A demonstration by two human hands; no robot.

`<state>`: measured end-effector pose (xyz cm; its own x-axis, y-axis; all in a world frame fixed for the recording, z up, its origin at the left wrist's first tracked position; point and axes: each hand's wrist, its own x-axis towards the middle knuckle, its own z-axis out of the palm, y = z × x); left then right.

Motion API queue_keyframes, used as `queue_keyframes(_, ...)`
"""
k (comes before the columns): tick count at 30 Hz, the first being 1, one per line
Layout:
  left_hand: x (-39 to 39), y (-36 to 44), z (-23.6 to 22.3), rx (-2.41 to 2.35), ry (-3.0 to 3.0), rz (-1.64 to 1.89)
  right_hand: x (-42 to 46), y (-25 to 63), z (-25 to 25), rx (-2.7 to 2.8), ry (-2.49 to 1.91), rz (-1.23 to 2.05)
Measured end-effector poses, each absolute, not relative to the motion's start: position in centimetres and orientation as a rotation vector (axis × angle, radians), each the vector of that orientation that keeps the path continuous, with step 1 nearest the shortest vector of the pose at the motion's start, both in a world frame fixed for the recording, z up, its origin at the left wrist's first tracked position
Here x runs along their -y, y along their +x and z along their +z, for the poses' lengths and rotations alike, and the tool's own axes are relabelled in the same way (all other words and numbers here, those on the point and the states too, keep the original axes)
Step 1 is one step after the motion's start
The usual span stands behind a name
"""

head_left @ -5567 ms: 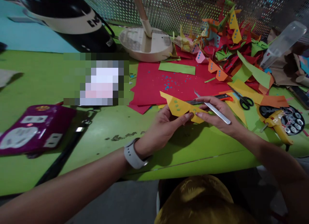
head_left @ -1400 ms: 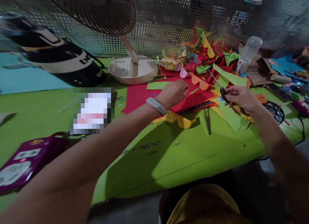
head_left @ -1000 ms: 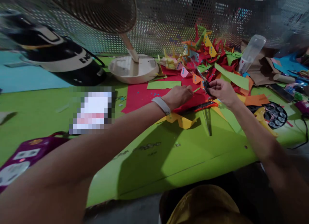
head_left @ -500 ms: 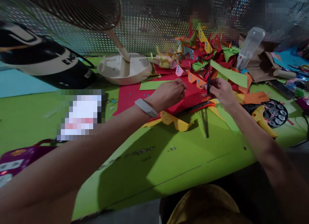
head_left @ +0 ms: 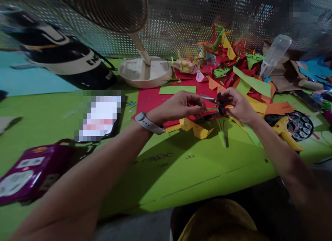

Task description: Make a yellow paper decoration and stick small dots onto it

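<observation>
Black-handled scissors (head_left: 210,99) are in my right hand (head_left: 234,104), their blades apart and pointing left. My left hand (head_left: 181,106), with a pale watch strap at the wrist, pinches a thin green paper strip (head_left: 210,109) just beside the blades. Under the hands lies a red paper sheet (head_left: 145,99) with a green paper rectangle (head_left: 178,90) on it. Below them are a folded yellow paper piece with blue dots (head_left: 198,130), tweezers (head_left: 225,133) and a utility knife (head_left: 207,116) partly hidden by my hands.
A heap of coloured paper cutouts (head_left: 228,57) stands behind, near a clear bottle (head_left: 277,54). A yellow glue gun (head_left: 286,132) lies at right. Left are a fan base (head_left: 145,75), a dark flask (head_left: 75,66), a blurred phone (head_left: 100,114) and a purple power block (head_left: 36,168).
The yellow piece and tweezers were put down and the scissors picked up. My left hand took the green strip off the red sheet. Both hands have now come together, with the scissors opened and turned left.
</observation>
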<state>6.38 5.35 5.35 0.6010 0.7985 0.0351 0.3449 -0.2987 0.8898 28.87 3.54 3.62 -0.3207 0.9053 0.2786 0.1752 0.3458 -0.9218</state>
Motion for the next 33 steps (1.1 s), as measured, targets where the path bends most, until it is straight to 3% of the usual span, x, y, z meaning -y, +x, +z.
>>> queue_keyframes(9, -5.8, 5.6, 5.4, -0.929, 1.73, 0.693, -3.1, 28.5, 3.0, 1.568, -0.975, 1.176)
queue_keyframes(15, -5.9, 5.5, 5.5, -0.913, 1.783, 0.647, -3.0, 28.8, 4.2, 1.463, -1.073, 0.917)
queue_keyframes(27, -5.2, 6.1, 5.8, -0.885, 1.876, 0.626, -2.7, 28.6, 3.2, 1.706, -1.006, 1.054)
queue_keyframes(33, -5.4, 6.8, 4.9, -0.97, 1.57, 0.999, -2.6, 27.5, 2.8, 1.419, -1.022, 0.987)
